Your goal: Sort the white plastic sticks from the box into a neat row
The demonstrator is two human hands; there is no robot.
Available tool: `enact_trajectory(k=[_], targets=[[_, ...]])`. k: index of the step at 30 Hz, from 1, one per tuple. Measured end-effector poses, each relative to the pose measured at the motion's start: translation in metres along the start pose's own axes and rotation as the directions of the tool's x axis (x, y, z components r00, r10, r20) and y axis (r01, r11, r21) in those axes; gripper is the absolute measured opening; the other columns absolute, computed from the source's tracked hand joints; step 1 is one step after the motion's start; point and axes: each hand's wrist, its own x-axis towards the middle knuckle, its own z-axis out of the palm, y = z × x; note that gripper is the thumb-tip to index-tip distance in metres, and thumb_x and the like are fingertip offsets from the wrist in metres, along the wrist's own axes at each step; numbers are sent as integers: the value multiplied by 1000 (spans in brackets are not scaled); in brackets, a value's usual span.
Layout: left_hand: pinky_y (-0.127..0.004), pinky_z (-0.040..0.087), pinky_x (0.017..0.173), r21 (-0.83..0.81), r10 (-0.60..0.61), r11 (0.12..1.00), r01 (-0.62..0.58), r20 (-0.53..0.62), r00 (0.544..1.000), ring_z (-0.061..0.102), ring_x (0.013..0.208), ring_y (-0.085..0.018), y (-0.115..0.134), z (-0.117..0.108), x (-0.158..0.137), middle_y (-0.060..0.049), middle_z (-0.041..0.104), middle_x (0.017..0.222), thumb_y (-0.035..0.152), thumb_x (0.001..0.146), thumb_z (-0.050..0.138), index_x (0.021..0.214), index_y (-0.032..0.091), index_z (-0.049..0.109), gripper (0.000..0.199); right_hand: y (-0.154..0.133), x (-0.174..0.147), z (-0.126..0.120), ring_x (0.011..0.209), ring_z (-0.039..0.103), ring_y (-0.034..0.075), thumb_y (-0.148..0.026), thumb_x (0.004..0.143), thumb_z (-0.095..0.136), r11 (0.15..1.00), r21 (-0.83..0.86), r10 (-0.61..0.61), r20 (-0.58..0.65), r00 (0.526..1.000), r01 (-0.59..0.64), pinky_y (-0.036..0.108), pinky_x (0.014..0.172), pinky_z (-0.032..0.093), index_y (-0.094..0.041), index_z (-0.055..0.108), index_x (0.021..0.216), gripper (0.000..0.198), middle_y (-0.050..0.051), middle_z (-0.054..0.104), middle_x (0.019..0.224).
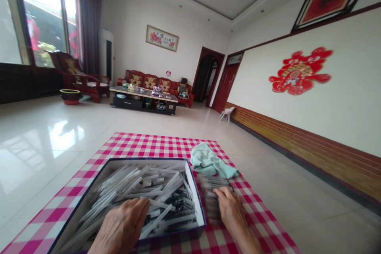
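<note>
**One box heaped with clear sticks, one row alongside**

One open box point(195, 190), blue-edged with pale inner walls, on a pink-and-white checked tablecloth point(166, 147). Inside: a loose heap of translucent sticks point(119, 184), lying at many angles, too many and too overlapped to count. Some dark pieces point(179, 203) among them, number also unclear.

Just right of the box, on the cloth: one row of similar sticks point(210, 198), set side by side; blurred, no reliable count. One pale green rag point(208, 160), crumpled, at the row's far end.

Two hands. Left hand point(122, 222) over the box's near part, fingers curled; cannot tell whether they grasp a stick. Right hand point(230, 208) at the row, fingertips over its sticks, bent; cannot tell if gripping or only touching.

On the floor beyond: one dark pot point(70, 97), contents not visible.
</note>
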Motion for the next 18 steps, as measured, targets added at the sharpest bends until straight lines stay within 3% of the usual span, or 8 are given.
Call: enact_trajectory(k=[5, 8, 14, 18], targets=[[-23, 44, 55, 13, 166, 986, -165, -125, 978, 64, 61, -14, 1, 1, -5, 0, 64, 68, 26, 96, 34, 81, 23, 60, 31, -1, -4, 8, 90, 61, 21, -7, 85, 38, 996, 87, -3, -99, 995, 11, 35, 80, 49, -18, 62, 109, 36, 9, 64, 100], [-22, 40, 54, 10, 232, 973, -233, -112, 966, 59, 56, -12, 5, -3, -5, 2, 59, 62, 24, 96, 35, 73, 22, 56, 31, -4, -7, 12, 89, 62, 22, -10, 87, 40, 992, 125, -12, -131, 991, 28, 35, 81, 50, -20, 65, 102, 30, 8, 66, 97], [-24, 36, 51, 16, 147, 989, -147, -14, 989, 59, 54, -13, 12, -9, -2, 2, 59, 59, 27, 95, 38, 65, 22, 53, 33, -8, -7, 9, 93, 63, 24, -11, 85, 41, 982, 186, 6, -187, 982, 29, 38, 83, 51, -23, 64, 106, 33, 9, 66, 100], [-25, 36, 52, -10, 111, 994, -111, 7, 994, 60, 56, -13, 13, -12, -2, 2, 60, 60, 27, 95, 37, 66, 22, 54, 34, -25, 9, -14, 94, 62, 24, -17, 88, 43, 963, 266, 12, -200, 980, 43, 38, 83, 50, -21, 63, 102, 25, 10, 65, 98]])
